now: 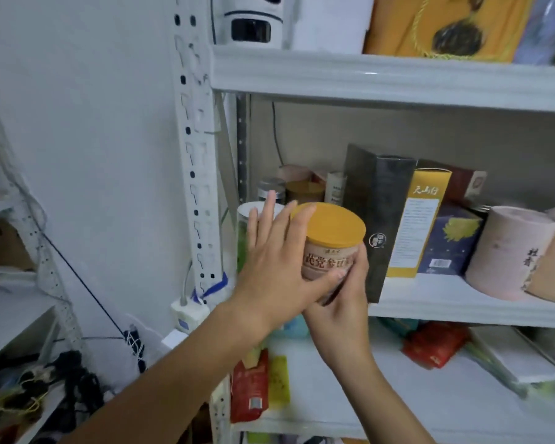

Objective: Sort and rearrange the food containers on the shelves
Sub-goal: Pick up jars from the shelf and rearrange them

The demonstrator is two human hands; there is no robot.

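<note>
A round jar with an orange-yellow lid and a brown label is held in front of the left end of the middle shelf. My left hand lies against its left side, fingers stretched upward and thumb across the lower front. My right hand grips it from below and from the right. Behind my left hand stands a clear jar with a white lid, partly hidden.
A tall black box, a yellow box, a dark blue box and a pink cylinder fill the shelf to the right. Small jars stand at the back. Red packets lie below. A white upright post bounds the left.
</note>
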